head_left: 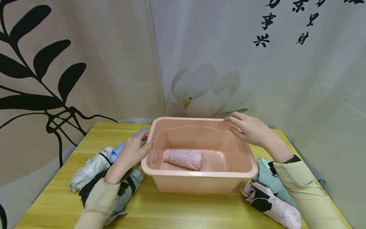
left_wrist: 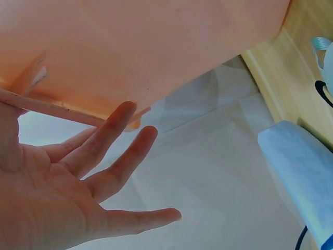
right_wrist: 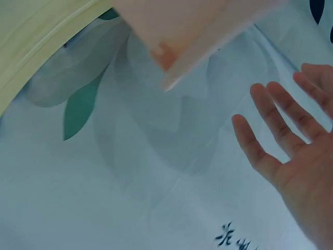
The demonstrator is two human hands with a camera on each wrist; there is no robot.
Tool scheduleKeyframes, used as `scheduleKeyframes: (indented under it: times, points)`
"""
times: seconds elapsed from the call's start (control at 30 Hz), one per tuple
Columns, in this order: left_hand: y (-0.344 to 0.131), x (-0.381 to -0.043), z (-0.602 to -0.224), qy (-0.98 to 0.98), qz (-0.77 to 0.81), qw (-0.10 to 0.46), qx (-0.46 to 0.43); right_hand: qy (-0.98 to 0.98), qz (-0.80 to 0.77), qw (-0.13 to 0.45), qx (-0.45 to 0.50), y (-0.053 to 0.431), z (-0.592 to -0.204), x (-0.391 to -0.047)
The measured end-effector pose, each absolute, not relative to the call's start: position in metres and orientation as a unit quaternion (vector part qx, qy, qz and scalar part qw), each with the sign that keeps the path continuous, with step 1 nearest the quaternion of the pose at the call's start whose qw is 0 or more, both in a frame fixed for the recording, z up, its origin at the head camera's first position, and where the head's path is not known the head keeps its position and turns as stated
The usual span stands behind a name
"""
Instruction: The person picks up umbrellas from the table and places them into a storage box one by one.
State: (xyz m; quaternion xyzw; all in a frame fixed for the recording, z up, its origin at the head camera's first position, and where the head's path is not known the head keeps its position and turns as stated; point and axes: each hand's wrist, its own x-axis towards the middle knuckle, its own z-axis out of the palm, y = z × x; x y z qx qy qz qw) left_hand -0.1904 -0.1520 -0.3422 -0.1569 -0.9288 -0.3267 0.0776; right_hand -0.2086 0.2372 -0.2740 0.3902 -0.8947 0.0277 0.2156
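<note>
A peach plastic basin [head_left: 197, 183] stands on the table with a folded pink umbrella [head_left: 183, 159] lying on its floor. At its left rim is my left hand [head_left: 132, 152], thumb at the edge. In the left wrist view the fingers [left_wrist: 122, 179] of that hand are spread and fairly straight, close under the rim. My right hand [head_left: 251, 128] hovers by the back right corner of the basin, fingers loosely extended. The right wrist view shows that hand [right_wrist: 302, 166] apart from the basin's corner [right_wrist: 182, 47], holding nothing.
Left of the basin lie folded umbrellas: a silver-grey one [head_left: 91, 168], a blue one [head_left: 117, 151], a black one [head_left: 91, 187] and a grey-green one [head_left: 125, 192]. To the right are a teal one [head_left: 271, 181] and a pale pink one [head_left: 274, 206]. A printed curtain [head_left: 200, 47] hangs behind.
</note>
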Motion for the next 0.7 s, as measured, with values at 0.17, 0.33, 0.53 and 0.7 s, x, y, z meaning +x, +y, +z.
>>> scheduleKeyframes:
  times: [0.17, 0.33, 0.53, 0.7]
  points:
    - [-0.152, -0.189, -0.341, -0.929, -0.326, 0.078, -0.155, -0.900, 0.042, 0.225, 0.371, 0.263, -0.287, -0.199]
    - [-0.151, -0.189, -0.341, -0.931, -0.322, 0.079, -0.152, -0.909, 0.038, 0.232, 0.344, 0.287, -0.304, -0.189]
    - [-0.152, -0.189, -0.341, -0.931, -0.322, 0.082, -0.154, -0.935, 0.056, 0.200, 0.288, 0.315, -0.333, -0.176]
    - [-0.152, -0.189, -0.340, -0.930, -0.326, 0.078, -0.152, -0.955, 0.088, 0.151, 0.239, 0.340, -0.359, -0.165]
